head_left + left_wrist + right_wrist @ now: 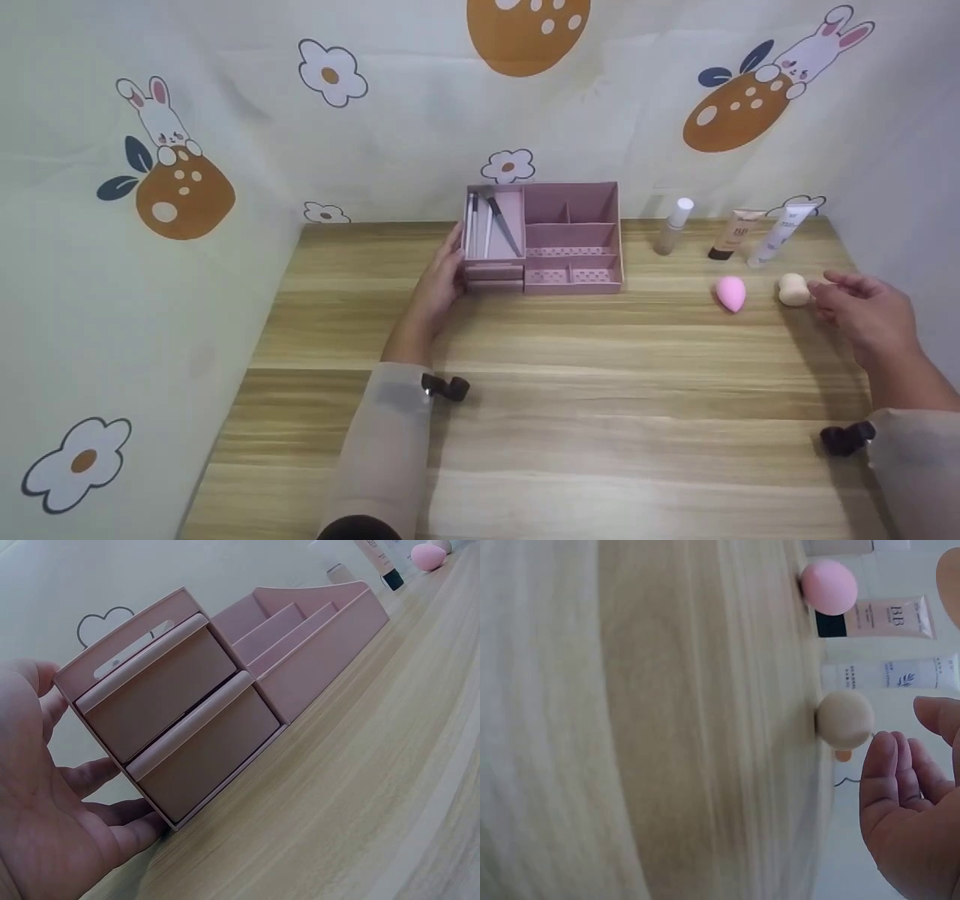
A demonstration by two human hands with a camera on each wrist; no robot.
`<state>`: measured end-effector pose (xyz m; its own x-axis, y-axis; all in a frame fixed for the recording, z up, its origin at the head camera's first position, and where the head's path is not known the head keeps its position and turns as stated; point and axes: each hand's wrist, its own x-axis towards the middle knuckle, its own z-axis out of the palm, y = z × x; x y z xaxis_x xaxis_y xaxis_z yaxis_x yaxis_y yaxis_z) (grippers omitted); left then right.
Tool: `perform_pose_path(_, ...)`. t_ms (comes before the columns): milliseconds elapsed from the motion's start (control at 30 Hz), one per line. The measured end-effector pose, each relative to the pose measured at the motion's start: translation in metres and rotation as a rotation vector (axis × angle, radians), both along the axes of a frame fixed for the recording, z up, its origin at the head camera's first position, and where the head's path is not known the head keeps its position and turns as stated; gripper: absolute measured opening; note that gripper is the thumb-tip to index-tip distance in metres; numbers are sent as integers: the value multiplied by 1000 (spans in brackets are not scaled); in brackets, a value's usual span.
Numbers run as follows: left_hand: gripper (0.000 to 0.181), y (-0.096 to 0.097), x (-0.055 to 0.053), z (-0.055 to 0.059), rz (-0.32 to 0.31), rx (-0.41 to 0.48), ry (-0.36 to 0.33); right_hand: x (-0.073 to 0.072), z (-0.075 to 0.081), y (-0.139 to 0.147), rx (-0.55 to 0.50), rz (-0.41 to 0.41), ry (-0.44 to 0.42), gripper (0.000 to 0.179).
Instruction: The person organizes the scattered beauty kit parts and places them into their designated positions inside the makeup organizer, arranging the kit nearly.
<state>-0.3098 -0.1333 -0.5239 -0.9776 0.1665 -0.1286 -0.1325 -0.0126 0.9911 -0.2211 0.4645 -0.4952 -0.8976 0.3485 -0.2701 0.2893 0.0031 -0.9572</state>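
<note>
A pink desk organizer (574, 240) with two drawers (202, 746) stands at the back of the table. Fingers of my left hand (442, 285) touch its left side, extended rather than wrapped round it; the left wrist view shows the palm facing that wall. A beige makeup sponge (793, 290) lies at the right, with my right hand (870, 311) just beside it. In the right wrist view the right hand's thumb and fingers are apart, with nothing between them. A pink egg-shaped makeup sponge (730, 293) lies to the left of the beige one.
Makeup brushes (491, 221) lie in the organizer's top left tray. Behind the sponges stand a white-capped bottle (675, 226), a BB cream tube (737, 234) and a white tube (782, 234). A patterned cloth (405, 142) hangs behind the wooden table (600, 420).
</note>
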Motion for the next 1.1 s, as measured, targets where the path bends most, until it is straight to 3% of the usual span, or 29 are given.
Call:
perform_pose_path(300, 50, 1, 0, 1, 3, -25, 1, -10, -11, 8, 136, 64, -196, 40)
perform_pose_path(467, 52, 1, 0, 0, 4, 19, 6, -14, -10, 3, 235, 100, -276, 33)
perform_pose_path(600, 54, 2, 0, -2, -1, 50, 17, -16, -9, 0, 191, 100, -284, 16)
perform_pose_path(900, 53, 1, 0, -2, 1, 34, 5, -14, -6, -6, 15, 56, -218, 14)
perform_pose_path(1100, 51, 1, 0, -1, 5, 38, -2, -9, 0, -8, 99, 92, -223, 13)
